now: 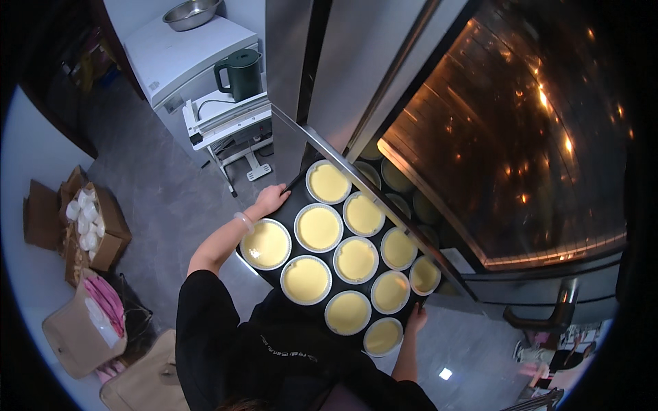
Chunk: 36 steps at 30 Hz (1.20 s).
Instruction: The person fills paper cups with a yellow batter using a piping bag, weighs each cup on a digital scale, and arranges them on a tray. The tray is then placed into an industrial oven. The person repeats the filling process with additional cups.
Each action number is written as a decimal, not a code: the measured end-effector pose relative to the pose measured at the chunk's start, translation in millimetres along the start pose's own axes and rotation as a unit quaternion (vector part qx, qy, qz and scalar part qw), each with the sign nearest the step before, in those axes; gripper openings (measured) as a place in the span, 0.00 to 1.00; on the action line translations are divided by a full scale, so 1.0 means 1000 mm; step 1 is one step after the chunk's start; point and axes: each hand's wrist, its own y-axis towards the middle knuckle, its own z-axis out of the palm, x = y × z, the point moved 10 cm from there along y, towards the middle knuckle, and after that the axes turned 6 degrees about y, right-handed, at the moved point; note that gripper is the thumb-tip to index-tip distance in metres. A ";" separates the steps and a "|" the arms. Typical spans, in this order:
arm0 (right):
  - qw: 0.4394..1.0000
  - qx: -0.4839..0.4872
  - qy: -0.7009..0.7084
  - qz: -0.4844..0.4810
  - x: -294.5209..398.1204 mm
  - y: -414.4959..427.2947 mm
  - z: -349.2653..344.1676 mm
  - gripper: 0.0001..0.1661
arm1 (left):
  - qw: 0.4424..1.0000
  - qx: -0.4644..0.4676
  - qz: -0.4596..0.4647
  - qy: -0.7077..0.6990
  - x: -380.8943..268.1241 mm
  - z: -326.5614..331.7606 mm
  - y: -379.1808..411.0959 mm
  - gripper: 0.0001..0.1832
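Note:
A black baking tray (295, 195) is held in front of my body, carrying several round white cups of smooth yellow batter (318, 227). At its far left corner my left hand (271, 199) grips the rim, a pale bangle on the wrist. My right hand (417, 319) clasps the opposite side, its fingers partly hidden beneath the tray. The tray's far side lies against or under a long metal edge (360, 177) of the oven; I cannot tell which. Dim round shapes show beyond that edge, either more cups or reflections.
The oven's glass panel (514, 144) glows orange, with a door handle (547, 316) below. A white table with a green kettle (244, 74) stands at left, near a metal bowl (193, 14). Cardboard box (110, 231) and bags (77, 334) lie on the floor. Another person (565, 357) is at far right.

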 end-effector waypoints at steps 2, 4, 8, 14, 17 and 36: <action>0.999 -0.023 0.005 -0.024 0.010 0.002 0.000 0.28 | 1.000 -0.001 0.002 0.002 0.001 0.004 0.006 0.14; 0.999 -0.030 0.013 -0.035 0.009 0.006 0.001 0.28 | 1.000 -0.010 0.012 0.008 -0.001 0.006 0.013 0.14; 1.000 -0.004 0.022 0.000 0.002 0.013 0.006 0.27 | 1.000 0.007 -0.007 0.007 -0.005 0.009 0.021 0.14; 0.999 0.002 0.038 0.012 0.005 0.019 0.014 0.25 | 1.000 0.006 -0.011 0.013 0.003 0.019 0.034 0.14; 0.998 0.014 0.058 0.020 0.010 0.021 0.025 0.24 | 1.000 0.007 -0.014 0.023 0.003 0.016 0.042 0.14; 0.974 0.156 0.143 0.076 -0.030 0.041 0.062 0.18 | 0.993 0.022 0.026 0.113 -0.012 0.027 0.056 0.11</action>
